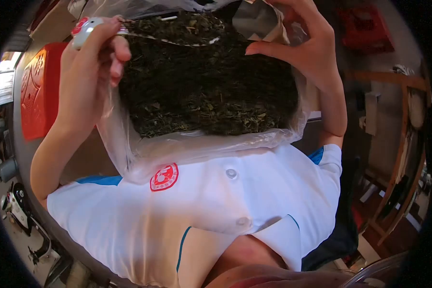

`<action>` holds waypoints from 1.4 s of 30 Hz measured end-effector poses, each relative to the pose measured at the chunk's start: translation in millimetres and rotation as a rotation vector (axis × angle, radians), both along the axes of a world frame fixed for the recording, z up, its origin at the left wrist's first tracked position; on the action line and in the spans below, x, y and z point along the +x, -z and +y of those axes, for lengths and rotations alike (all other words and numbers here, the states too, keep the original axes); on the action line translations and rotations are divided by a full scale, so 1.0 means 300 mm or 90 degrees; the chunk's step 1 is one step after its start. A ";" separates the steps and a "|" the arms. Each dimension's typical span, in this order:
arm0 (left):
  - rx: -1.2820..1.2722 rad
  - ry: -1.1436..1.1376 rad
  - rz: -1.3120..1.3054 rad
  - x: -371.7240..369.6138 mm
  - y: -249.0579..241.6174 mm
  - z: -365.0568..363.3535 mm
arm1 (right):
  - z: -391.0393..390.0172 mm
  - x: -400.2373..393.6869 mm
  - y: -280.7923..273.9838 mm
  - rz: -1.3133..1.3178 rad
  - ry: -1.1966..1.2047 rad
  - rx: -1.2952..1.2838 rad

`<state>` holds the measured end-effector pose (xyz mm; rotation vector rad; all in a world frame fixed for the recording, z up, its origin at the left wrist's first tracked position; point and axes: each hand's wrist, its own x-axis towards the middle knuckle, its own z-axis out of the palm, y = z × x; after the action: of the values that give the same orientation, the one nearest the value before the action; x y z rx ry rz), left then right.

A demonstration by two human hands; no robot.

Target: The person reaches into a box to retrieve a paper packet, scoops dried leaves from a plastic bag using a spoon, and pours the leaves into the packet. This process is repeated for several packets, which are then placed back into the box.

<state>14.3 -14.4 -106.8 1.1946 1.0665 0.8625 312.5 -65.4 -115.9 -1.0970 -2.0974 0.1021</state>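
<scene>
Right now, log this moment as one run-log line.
left hand: scoop | right hand: foil pouch | bag: dried leaves

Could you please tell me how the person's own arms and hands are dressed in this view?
Both the left hand and the right hand are bare, without gloves, rings or a watch that I can see. The forearms are uncovered. The person wears a white short-sleeved polo shirt with blue trim at the sleeves, white buttons and a round red emblem.

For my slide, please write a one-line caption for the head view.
Left hand holds a scoop over a clear plastic bag of dried tea leaves; right hand holds a foil pouch.
</scene>
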 end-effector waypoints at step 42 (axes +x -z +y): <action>0.207 -0.033 0.281 0.088 -0.290 0.039 | 0.034 -0.146 0.011 0.084 -0.022 -0.122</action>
<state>40.8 -2.6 -19.9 1.6898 1.3483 0.8546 268.7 -55.3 -119.2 -1.1343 -2.0187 0.3892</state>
